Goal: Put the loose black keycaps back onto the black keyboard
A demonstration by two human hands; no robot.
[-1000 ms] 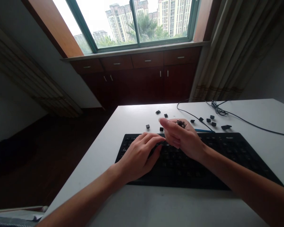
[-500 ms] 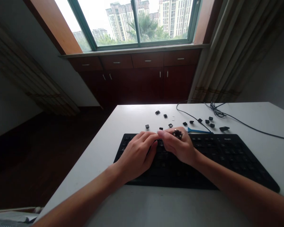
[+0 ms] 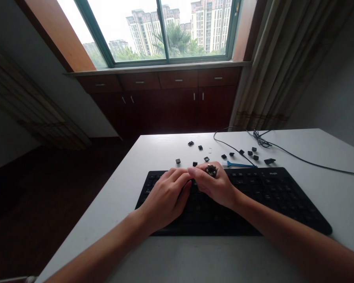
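A black keyboard point(image 3: 271, 196) lies on the white table, partly covered by my hands and forearms. My left hand point(image 3: 168, 190) is over its left half, fingers bent together and the thumb drawn in beneath; what its fingertips grip, if anything, is hidden. Against those fingertips rests my right hand point(image 3: 214, 182), closed around a small dark tool with shiny metal prongs point(image 3: 211, 170), which pokes out above the curled fingers. Just behind the hands lie a loose black keycap point(image 3: 195, 164) and a blue brush point(image 3: 240, 164) with pale bristles.
Several more black keycaps point(image 3: 250, 153) are scattered across the back of the white table point(image 3: 112, 196). A black cable point(image 3: 297, 156) runs to the right from a tied bundle. Beyond the table stand a dark red cabinet point(image 3: 165, 110), a window and curtains.
The whole view has shifted slightly, so the table and keyboard appear a little further left and lower. Both hands keep nearly the same pose over the keyboard.
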